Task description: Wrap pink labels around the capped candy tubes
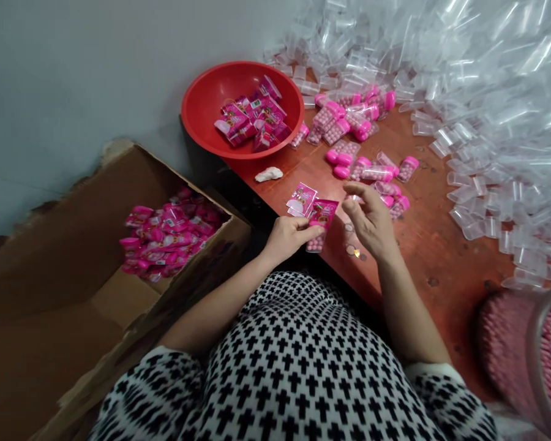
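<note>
My left hand (288, 237) grips a small clear bottle of pink candy balls (315, 244) at the table's near edge. A bright pink printed wrapper (324, 212) covers its upper part, with my thumb lying across it. Just to the right, my right hand (371, 222) hovers over the table, thumb and fingers curved and apart, holding nothing that I can make out. Beyond the left hand lie flat printed wrappers (303, 197). Small round discs (352, 250) are scattered below the right hand. Several pink-capped candy bottles (379, 173) lie past its fingers.
A red basin (197, 131) holds pink wrappers at the table's back left. Left of me, a cardboard box (114, 300) contains many wrapped bottles (169, 236). Empty clear bottles (472, 208) heap at right. A tub of pink balls (509, 349) stands front right. A crumpled white piece (269, 174) lies near the basin.
</note>
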Demonstrator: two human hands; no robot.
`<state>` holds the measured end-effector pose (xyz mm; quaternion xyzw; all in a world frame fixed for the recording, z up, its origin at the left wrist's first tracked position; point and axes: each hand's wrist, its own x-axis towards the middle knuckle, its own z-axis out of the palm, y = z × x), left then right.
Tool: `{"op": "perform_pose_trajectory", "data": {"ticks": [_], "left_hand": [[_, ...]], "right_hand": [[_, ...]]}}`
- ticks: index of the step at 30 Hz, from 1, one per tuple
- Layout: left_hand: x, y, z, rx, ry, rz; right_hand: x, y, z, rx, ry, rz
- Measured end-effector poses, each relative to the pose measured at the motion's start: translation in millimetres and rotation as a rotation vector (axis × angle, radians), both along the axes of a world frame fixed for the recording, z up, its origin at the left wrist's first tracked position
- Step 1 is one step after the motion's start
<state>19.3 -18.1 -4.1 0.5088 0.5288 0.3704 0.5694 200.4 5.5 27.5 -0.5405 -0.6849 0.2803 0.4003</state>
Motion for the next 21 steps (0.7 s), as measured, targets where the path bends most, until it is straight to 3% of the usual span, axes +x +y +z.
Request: {"op": "perform_pose_trajectory", "data": {"ticks": [3, 5, 8, 12, 16, 18, 21], "left_hand": [[0.5, -4.1, 3.9, 0.059, 0.043, -0.138], [1.0, -5.9, 6.0, 0.076, 0.09, -0.131], [-0.1, -6.6, 5.6, 0.028, 0.057, -0.075], [-2.4, -3.3, 0.0, -0.143, -0.311, 0.048], [-1.0, 4.0, -2.6, -0.206, -0.581, 0.278], [1.4, 7.2, -1.8, -0.206, -0.642, 0.301], [5.9, 9.9, 0.1, -0.238, -0.721, 0.284]], "right_hand": [[-4.5, 16.6, 10.9, -0.065, -0.022, 0.254], [-12.3, 22.8, 8.4, -0.103, -0.033, 0.284], [-22.1, 24.9, -1.9, -0.057, 0.09, 0.154], [-24.5, 9.9, -10.3, -0.036, 0.333, -0.089], [-26.5, -21.9, -16.7, -0.356, 0.503, -0.026], [-31.2, -34.7, -21.4, -0.502, 0.617, -0.002], [-39.5, -42.9, -27.3, -0.547, 0.731, -0.06]]}}
